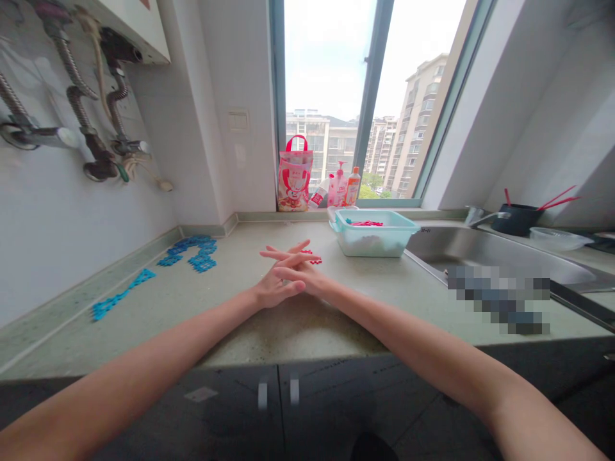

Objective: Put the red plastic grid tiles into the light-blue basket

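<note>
My left hand [273,289] and my right hand [310,280] are crossed over each other above the middle of the countertop [240,250]. Their fingers are stretched out and overlap, and I see nothing held in either one. Just behind the fingers, partly covered by them, lies a small red piece with a bumpy edge [316,260]. To the left, linked blue plastic pieces [202,262] form a curved cluster near the wall. A narrower blue strip [122,294] lies closer to me. At the right of my hands stands a turquoise basin [372,246] with red pieces [368,223] in it.
A steel sink [432,246] with a faucet [475,218] is set into the counter at right. A blurred-out patch [500,298] covers something at its front edge. A pink bag [295,186] and bottles [340,187] stand by the window. Pipes [81,109] run down the left wall.
</note>
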Demonstrator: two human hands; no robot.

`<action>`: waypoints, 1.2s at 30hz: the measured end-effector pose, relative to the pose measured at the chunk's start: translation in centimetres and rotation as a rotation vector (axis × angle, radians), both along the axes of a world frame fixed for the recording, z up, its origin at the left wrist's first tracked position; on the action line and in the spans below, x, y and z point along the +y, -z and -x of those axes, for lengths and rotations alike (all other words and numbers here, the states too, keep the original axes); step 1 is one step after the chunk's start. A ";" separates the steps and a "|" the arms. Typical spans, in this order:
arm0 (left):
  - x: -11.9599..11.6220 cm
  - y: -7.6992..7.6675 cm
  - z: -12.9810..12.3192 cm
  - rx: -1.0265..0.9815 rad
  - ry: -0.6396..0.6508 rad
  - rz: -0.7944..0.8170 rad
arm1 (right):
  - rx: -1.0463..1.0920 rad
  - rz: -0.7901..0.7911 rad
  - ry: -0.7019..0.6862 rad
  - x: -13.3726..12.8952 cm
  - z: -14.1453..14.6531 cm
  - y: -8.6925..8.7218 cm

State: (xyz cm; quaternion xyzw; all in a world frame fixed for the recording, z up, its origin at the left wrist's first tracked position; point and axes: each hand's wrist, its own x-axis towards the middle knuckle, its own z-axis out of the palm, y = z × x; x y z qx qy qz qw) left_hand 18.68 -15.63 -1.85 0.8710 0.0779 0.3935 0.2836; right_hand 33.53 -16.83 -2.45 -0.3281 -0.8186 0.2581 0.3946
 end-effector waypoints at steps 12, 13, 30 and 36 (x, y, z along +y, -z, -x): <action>5.5 -0.5 3.9 0.674 -0.733 -0.024 | -0.408 0.042 0.402 3.8 -6.9 -2.4; 5.8 -0.4 4.3 0.708 -0.780 0.004 | -0.452 0.049 0.403 3.9 -7.6 -2.5; 6.6 0.0 5.0 0.729 -0.865 0.116 | -0.476 0.089 0.346 4.3 -10.6 -3.3; 6.9 0.3 4.8 0.778 -0.834 0.110 | -0.578 -0.159 0.521 4.9 -12.3 -4.7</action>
